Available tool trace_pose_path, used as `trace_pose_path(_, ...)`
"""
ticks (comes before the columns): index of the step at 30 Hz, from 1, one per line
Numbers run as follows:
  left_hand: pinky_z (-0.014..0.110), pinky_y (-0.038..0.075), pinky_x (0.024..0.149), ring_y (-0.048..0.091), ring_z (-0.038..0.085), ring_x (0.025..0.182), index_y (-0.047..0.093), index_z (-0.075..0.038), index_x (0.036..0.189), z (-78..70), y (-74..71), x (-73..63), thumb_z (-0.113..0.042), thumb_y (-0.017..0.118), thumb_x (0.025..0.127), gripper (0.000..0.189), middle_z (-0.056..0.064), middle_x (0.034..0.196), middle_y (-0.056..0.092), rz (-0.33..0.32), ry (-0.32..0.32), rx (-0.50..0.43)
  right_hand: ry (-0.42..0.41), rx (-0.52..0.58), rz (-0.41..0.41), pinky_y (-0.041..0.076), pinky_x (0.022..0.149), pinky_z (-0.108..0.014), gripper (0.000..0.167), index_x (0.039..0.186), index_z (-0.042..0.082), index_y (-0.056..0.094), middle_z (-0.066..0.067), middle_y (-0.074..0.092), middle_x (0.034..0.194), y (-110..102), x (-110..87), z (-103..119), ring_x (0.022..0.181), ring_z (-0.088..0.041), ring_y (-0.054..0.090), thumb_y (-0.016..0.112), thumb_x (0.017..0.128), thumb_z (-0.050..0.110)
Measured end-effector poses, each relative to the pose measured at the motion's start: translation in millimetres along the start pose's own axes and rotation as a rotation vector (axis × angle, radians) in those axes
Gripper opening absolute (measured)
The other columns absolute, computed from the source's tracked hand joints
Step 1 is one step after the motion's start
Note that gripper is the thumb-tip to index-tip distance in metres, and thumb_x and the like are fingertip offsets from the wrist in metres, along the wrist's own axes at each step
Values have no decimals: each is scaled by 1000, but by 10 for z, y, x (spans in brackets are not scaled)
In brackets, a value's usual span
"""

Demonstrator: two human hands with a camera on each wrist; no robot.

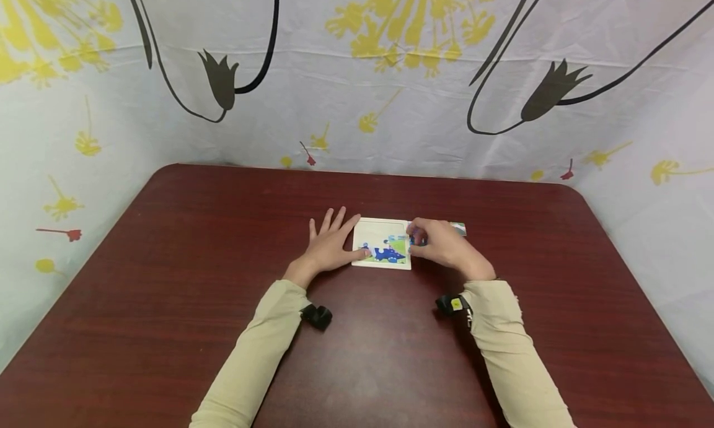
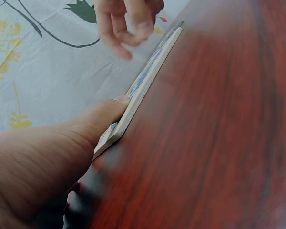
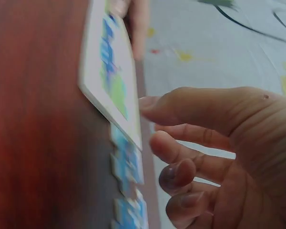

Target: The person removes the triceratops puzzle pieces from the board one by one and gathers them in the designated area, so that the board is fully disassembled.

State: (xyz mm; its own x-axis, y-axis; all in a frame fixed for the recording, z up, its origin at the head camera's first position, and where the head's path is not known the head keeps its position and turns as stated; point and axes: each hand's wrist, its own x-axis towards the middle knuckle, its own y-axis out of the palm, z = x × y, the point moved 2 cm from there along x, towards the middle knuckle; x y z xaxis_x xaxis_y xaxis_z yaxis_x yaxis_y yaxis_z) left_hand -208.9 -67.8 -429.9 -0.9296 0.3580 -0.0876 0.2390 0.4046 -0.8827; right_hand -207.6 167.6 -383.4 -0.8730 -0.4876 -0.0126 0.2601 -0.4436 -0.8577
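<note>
A white-framed jigsaw puzzle tray (image 1: 382, 266) lies on the table, its lower part filled with joined blue and green picture pieces (image 1: 390, 254). My left hand (image 1: 326, 248) rests at the tray's left side with fingers spread, the thumb pressing on the lower left corner. Over the right edge is my right hand (image 1: 443, 245), its fingers loosely bent. In the right wrist view a gap shows between thumb and fingertips, with no piece visible there. Loose jigsaw pieces (image 3: 126, 164) lie beside the tray under this hand; one piece (image 1: 458, 228) shows beyond the knuckles in the head view.
The dark red-brown wooden table (image 1: 223, 230) extends around the tray on all sides. Behind it hangs a white cloth (image 1: 312, 106) with yellow and grey flower prints. A black strap (image 1: 316, 316) is on the left wrist and another strap (image 1: 453, 304) on the right.
</note>
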Motion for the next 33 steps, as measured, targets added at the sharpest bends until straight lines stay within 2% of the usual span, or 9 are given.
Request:
trace_pose_path(4,59,-9,104,-6,31,140,20,-24,150,-2,4,3,-59,58,82,86,9,155,5,-2,-5,4,-18,-47,13,44,66,-35,34,111,-2,63,-5,61,81,123,70,50,69,-16,53,70,81,13)
trace_pose_path(8,59,-9,104,-5,31,140,20,-23,150,-4,8,5,-59,58,82,86,10,155,5,-6,-3,4,2,-74,4,45,68,-37,34,110,-2,64,-7,60,84,174,86,53,72,-18,52,71,81,14)
trace_pose_path(17,59,-8,104,-6,31,140,21,-23,150,-2,14,9,-60,58,82,86,10,155,6,-11,3,6,4,-57,-49,45,68,-37,33,105,2,61,-10,53,91,177,54,62,76,-20,51,75,78,16)
trace_pose_path(28,59,-8,104,-5,31,140,21,-23,150,12,8,15,-60,58,82,86,9,155,6,-27,9,9,23,-40,-58,47,73,-38,33,104,1,59,-9,61,90,173,101,80,80,-21,57,75,78,13)
trace_pose_path(33,59,-9,104,-6,30,140,20,-24,150,13,36,-4,-60,58,82,86,8,155,5,-15,6,6,41,-14,-61,48,70,-37,31,102,-1,61,-8,61,87,198,80,65,78,-21,57,75,78,12)
